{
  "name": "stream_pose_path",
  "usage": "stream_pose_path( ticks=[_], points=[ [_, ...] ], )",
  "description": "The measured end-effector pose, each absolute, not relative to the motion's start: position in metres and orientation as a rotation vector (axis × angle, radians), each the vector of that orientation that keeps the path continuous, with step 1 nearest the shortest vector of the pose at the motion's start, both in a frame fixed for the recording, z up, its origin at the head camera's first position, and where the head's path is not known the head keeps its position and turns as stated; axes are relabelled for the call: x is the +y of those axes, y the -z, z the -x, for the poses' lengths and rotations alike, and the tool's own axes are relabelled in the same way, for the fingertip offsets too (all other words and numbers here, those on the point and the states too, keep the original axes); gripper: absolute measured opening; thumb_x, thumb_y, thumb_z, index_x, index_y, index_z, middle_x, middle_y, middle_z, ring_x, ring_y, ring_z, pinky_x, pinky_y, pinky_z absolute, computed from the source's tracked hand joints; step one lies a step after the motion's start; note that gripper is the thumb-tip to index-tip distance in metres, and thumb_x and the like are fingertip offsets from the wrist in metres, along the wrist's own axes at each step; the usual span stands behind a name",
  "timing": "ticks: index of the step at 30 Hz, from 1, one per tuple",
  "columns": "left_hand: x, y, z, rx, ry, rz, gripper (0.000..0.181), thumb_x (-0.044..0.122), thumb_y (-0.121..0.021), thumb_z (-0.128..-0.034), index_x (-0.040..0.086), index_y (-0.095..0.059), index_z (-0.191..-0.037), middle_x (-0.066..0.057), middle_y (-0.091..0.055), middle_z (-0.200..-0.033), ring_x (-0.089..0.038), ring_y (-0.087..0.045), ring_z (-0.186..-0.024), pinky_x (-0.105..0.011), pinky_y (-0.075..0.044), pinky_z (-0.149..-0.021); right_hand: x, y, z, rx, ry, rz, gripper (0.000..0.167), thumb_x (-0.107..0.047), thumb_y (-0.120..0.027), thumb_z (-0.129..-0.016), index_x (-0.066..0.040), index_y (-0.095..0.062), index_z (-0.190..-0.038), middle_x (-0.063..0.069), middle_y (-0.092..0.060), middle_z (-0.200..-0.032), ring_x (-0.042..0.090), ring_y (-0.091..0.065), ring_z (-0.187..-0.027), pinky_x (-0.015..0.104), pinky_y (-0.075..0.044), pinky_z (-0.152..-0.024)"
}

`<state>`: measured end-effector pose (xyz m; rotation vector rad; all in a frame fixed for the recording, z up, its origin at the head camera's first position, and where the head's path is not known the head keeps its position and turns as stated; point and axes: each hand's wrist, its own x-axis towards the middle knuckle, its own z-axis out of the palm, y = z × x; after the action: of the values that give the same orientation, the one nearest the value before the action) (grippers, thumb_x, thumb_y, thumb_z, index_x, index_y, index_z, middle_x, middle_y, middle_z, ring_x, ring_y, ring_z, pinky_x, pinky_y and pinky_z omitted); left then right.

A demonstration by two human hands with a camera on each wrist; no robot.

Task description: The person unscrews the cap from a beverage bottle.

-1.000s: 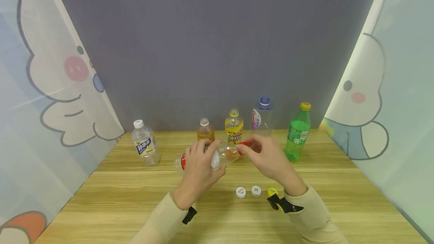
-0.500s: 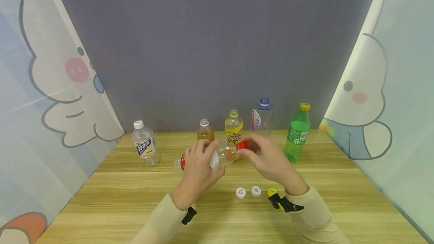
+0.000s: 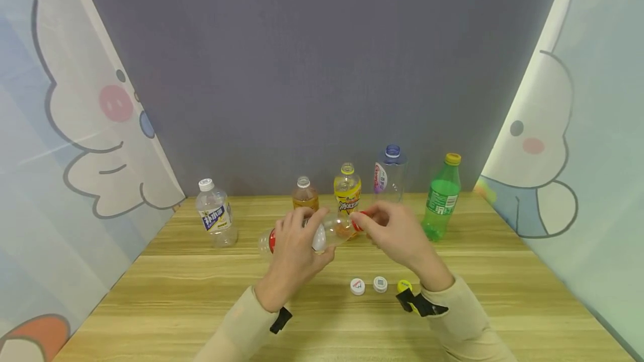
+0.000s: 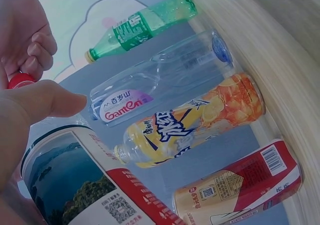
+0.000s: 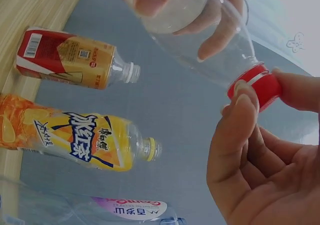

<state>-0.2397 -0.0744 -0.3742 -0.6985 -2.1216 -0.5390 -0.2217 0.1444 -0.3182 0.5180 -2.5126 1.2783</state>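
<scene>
Lying sideways in the air, a clear bottle (image 3: 336, 229) with a red-and-white label points its neck to the right. My left hand (image 3: 297, 247) grips it round the body; in the left wrist view its label (image 4: 75, 180) fills the lower left. At the neck, my right hand (image 3: 399, 236) pinches the red cap (image 3: 359, 220) between thumb and fingers. The right wrist view shows the red cap (image 5: 255, 85) on the bottle's mouth, with fingertips (image 5: 242, 97) against its side.
Behind stand an amber-labelled bottle (image 3: 305, 197), a yellow-labelled one (image 3: 347, 191) and a bluish one (image 3: 389, 177), all uncapped. A capped green bottle (image 3: 443, 197) stands right, a white-capped bottle (image 3: 216, 217) left. Two white caps (image 3: 357, 286) and a yellow cap (image 3: 405, 285) lie in front.
The right fingers spread a little off the red cap half a second ago and have closed round it again. The left hand and the bottle have stayed in place.
</scene>
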Motion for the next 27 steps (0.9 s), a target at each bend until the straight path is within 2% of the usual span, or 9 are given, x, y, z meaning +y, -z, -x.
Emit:
stream_pose_path(
  ticks=[6,11,18,23,27],
  points=[
    [-0.0742,0.3747,0.2392,-2.121,0.536,0.692,0.075,0.022,-0.096,-0.06,0.015,-0.064,-0.127,-0.011,-0.06,-0.108,-0.03,-0.056,-0.093,-0.046,-0.041,-0.079,0.145,0.3185,0.2213,-2.507,-1.24,-0.569,0.028,-0.035,-0.07,-0.097,-0.007,-0.073,-0.101,-0.004,-0.066,-0.074,0.014,-0.061,-0.064,0.031,-0.051,-0.057],
    [-0.0747,0.3747,0.2389,-2.168,0.597,0.692,0.076,0.02,-0.095,-0.061,0.017,-0.063,-0.13,-0.009,-0.06,-0.109,-0.028,-0.055,-0.095,-0.044,-0.04,-0.08,0.1466,0.3186,0.221,-2.451,-1.174,-0.683,0.02,-0.023,-0.077,-0.093,-0.01,-0.07,-0.107,-0.006,-0.066,-0.081,0.014,-0.06,-0.07,0.029,-0.052,-0.063],
    [-0.0746,0.3745,0.2395,-2.17,0.611,0.688,0.076,0.021,-0.096,-0.0602,0.017,-0.063,-0.129,-0.009,-0.06,-0.108,-0.028,-0.056,-0.095,-0.044,-0.04,-0.079,0.1485,0.3181,0.222,-2.418,-1.17,-0.789,0.025,-0.014,-0.077,-0.091,-0.01,-0.068,-0.115,-0.005,-0.069,-0.094,0.012,-0.064,-0.081,0.033,-0.057,-0.074],
    [-0.0754,0.3745,0.2397,-2.181,0.612,0.684,0.075,0.021,-0.095,-0.0616,0.017,-0.062,-0.129,-0.008,-0.06,-0.109,-0.028,-0.056,-0.095,-0.043,-0.04,-0.078,0.1507,0.3194,0.2237,-2.39,-1.138,-0.845,0.03,-0.01,-0.077,-0.09,-0.006,-0.067,-0.118,-0.002,-0.067,-0.101,0.013,-0.063,-0.085,0.034,-0.057,-0.075],
    [-0.0758,0.3744,0.2396,-2.2,0.611,0.672,0.075,0.021,-0.094,-0.0629,0.018,-0.062,-0.131,-0.008,-0.06,-0.11,-0.028,-0.056,-0.096,-0.041,-0.039,-0.078,0.1508,0.3192,0.2237,-2.388,-1.131,-0.849,0.039,-0.009,-0.077,-0.09,-0.006,-0.064,-0.127,0.0,-0.065,-0.106,0.014,-0.062,-0.088,0.032,-0.058,-0.076]
  ],
)
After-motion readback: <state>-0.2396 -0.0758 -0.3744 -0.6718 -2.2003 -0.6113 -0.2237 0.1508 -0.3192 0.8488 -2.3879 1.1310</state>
